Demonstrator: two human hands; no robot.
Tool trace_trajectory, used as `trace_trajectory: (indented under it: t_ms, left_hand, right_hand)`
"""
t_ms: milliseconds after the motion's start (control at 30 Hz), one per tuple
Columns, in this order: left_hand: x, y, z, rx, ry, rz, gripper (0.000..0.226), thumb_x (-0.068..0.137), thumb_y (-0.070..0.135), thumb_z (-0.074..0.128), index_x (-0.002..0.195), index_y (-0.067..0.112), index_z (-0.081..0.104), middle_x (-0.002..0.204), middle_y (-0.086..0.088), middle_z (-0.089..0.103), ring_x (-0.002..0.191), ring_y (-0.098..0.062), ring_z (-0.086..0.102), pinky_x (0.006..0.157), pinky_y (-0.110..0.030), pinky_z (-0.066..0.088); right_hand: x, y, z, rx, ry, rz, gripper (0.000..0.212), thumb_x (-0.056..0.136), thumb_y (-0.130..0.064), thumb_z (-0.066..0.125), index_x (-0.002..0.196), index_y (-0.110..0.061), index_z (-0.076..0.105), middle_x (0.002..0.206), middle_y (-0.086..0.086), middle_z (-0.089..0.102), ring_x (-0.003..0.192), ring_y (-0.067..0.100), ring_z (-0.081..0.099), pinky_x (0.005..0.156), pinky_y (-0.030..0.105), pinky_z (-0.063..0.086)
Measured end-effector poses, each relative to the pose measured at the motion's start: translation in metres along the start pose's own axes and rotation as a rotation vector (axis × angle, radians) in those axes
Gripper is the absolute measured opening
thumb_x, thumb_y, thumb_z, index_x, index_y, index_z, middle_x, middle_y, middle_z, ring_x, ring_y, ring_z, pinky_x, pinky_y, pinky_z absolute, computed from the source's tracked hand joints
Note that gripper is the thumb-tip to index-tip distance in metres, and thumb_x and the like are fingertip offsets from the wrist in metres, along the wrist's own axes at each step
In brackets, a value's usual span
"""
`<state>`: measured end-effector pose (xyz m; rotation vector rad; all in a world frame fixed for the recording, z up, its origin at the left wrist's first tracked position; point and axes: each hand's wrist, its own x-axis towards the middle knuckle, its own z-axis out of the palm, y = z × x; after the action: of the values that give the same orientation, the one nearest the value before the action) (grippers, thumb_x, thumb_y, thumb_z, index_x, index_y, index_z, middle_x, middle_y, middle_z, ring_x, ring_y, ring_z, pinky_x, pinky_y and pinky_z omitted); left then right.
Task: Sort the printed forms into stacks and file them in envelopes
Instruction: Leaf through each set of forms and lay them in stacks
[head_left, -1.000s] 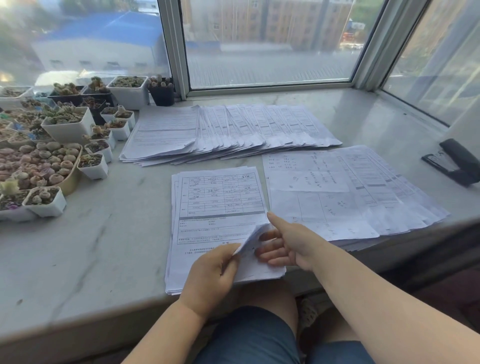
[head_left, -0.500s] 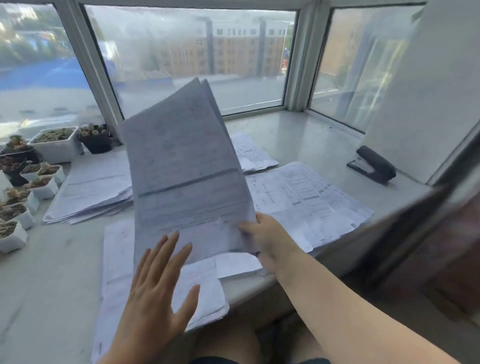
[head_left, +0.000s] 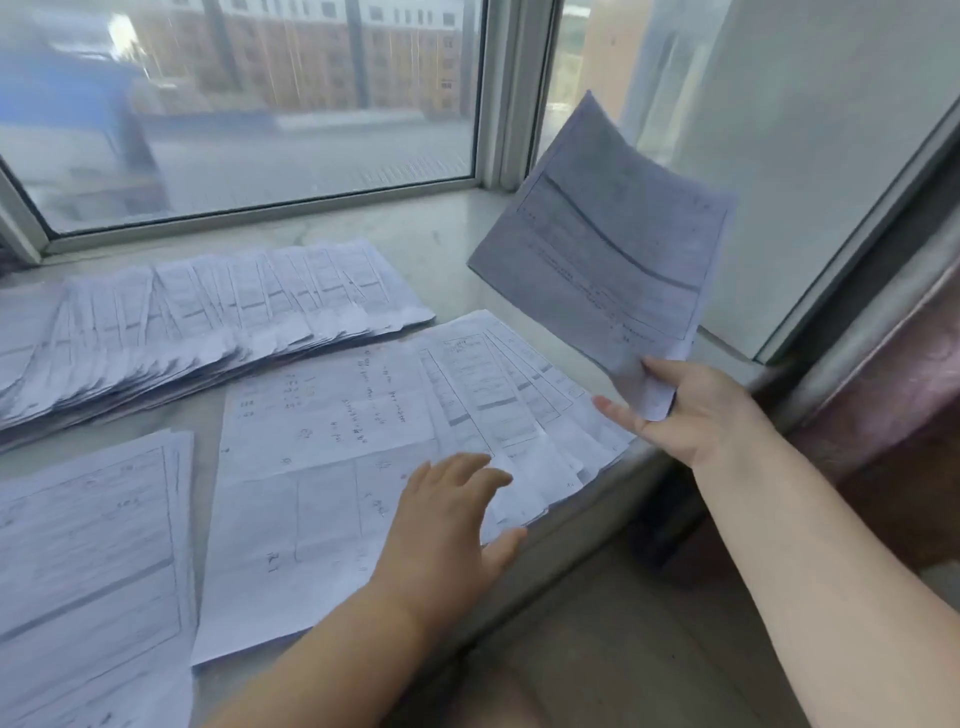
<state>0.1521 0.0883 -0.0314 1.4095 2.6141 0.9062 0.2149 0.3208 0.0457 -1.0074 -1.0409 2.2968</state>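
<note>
The print on every sheet is blurred, probably unreadable. The right hand (head_left: 691, 410) pinches a lifted white printed form (head_left: 608, 244); the left hand (head_left: 447, 525), fingers spread, hovers over the fanned white paper stack (head_left: 332, 431) at the grey marble counter (head_left: 447, 244)'s front edge.

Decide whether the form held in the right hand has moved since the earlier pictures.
Yes. The held form, gripped by the right hand, has swung rightward, off the near stack, and now hangs beyond the fanned stack's right edge.

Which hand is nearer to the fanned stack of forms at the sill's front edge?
Left. The left hand lies open over the fanned stack; the right hand holds a lifted sheet just past its right edge.
</note>
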Motion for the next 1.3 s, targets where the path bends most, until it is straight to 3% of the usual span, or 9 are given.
trace_trajectory:
  t_ms: [133, 267, 400, 500, 733, 900, 1000, 1200, 1300]
  left_hand:
    - [0.025, 0.003, 0.039, 0.083, -0.106, -0.049, 0.056, 0.080, 0.060, 0.057, 0.128, 0.035, 0.044, 0.142, 0.016, 0.032, 0.139, -0.010, 0.016, 0.111, -0.028, -0.003]
    - [0.024, -0.004, 0.056, -0.036, -0.044, -0.096, 0.052, 0.078, 0.043, 0.066, 0.125, 0.029, 0.047, 0.138, 0.015, 0.034, 0.134, -0.002, 0.023, 0.103, -0.009, -0.015]
    - [0.021, -0.009, 0.055, -0.161, 0.022, -0.093, 0.052, 0.074, 0.036, 0.076, 0.119, 0.022, 0.054, 0.126, 0.019, 0.039, 0.127, 0.002, 0.030, 0.117, -0.029, 0.012]
    - [0.021, -0.009, 0.052, -0.198, 0.022, -0.100, 0.048, 0.073, 0.036, 0.079, 0.111, 0.019, 0.056, 0.123, 0.014, 0.044, 0.120, 0.002, 0.035, 0.111, -0.040, 0.028]
    - [0.020, -0.006, 0.051, -0.250, 0.164, -0.107, 0.014, 0.085, 0.019, 0.067, 0.082, 0.010, 0.057, 0.092, 0.003, 0.056, 0.091, -0.014, 0.055, 0.082, -0.017, 0.040]
    - [0.020, -0.007, 0.044, -0.374, 0.289, -0.302, 0.019, 0.092, 0.016, 0.055, 0.076, 0.025, 0.049, 0.072, 0.013, 0.052, 0.073, 0.002, 0.049, 0.066, -0.007, 0.034]
    - [0.020, -0.008, 0.041, -0.382, 0.364, -0.382, 0.015, 0.092, 0.019, 0.054, 0.084, 0.028, 0.045, 0.074, 0.018, 0.053, 0.076, 0.014, 0.051, 0.064, -0.004, 0.036]
    - [0.014, -0.004, 0.037, -0.273, 0.250, -0.212, 0.018, 0.087, 0.019, 0.061, 0.100, 0.029, 0.055, 0.083, 0.012, 0.052, 0.082, -0.004, 0.050, 0.074, -0.016, 0.039]
    - [0.007, -0.001, 0.041, -0.186, 0.146, -0.153, 0.052, 0.079, 0.024, 0.070, 0.125, 0.024, 0.046, 0.099, 0.017, 0.041, 0.096, -0.009, 0.043, 0.080, -0.017, 0.032]
  right_hand:
    - [0.025, 0.021, -0.019, -0.038, -0.057, 0.124, 0.025, 0.100, -0.008, 0.046, 0.118, -0.015, 0.062, 0.117, 0.009, 0.068, 0.111, 0.030, 0.062, 0.091, 0.059, 0.047]
    - [0.040, 0.043, -0.035, 0.023, -0.153, 0.207, 0.025, 0.099, -0.008, 0.047, 0.117, -0.014, 0.063, 0.113, 0.009, 0.072, 0.102, 0.029, 0.068, 0.085, 0.060, 0.052]
    - [0.046, 0.059, -0.041, -0.033, -0.207, 0.247, 0.029, 0.096, -0.008, 0.049, 0.121, -0.015, 0.062, 0.117, 0.008, 0.070, 0.110, 0.032, 0.065, 0.084, 0.063, 0.052]
    - [0.049, 0.063, -0.040, -0.088, -0.206, 0.270, 0.031, 0.094, -0.009, 0.052, 0.123, -0.014, 0.061, 0.118, 0.008, 0.070, 0.110, 0.033, 0.065, 0.083, 0.065, 0.051]
    - [0.045, 0.069, -0.019, -0.152, -0.309, 0.354, 0.029, 0.093, -0.007, 0.049, 0.117, -0.013, 0.064, 0.117, 0.010, 0.070, 0.110, 0.033, 0.065, 0.093, 0.068, 0.043]
    - [0.045, 0.066, -0.007, -0.247, -0.324, 0.362, 0.028, 0.095, -0.007, 0.048, 0.117, -0.015, 0.064, 0.122, 0.011, 0.068, 0.112, 0.035, 0.063, 0.094, 0.064, 0.045]
    - [0.045, 0.062, -0.006, -0.260, -0.336, 0.356, 0.027, 0.095, -0.006, 0.048, 0.116, -0.015, 0.064, 0.123, 0.010, 0.067, 0.114, 0.034, 0.063, 0.096, 0.064, 0.044]
    - [0.039, 0.067, -0.003, -0.183, -0.343, 0.351, 0.031, 0.096, -0.006, 0.046, 0.124, -0.011, 0.060, 0.125, 0.014, 0.065, 0.115, 0.035, 0.061, 0.093, 0.054, 0.048]
    - [0.037, 0.068, 0.001, -0.181, -0.374, 0.335, 0.034, 0.096, -0.006, 0.045, 0.128, -0.010, 0.057, 0.126, 0.015, 0.065, 0.114, 0.035, 0.062, 0.096, 0.055, 0.047]
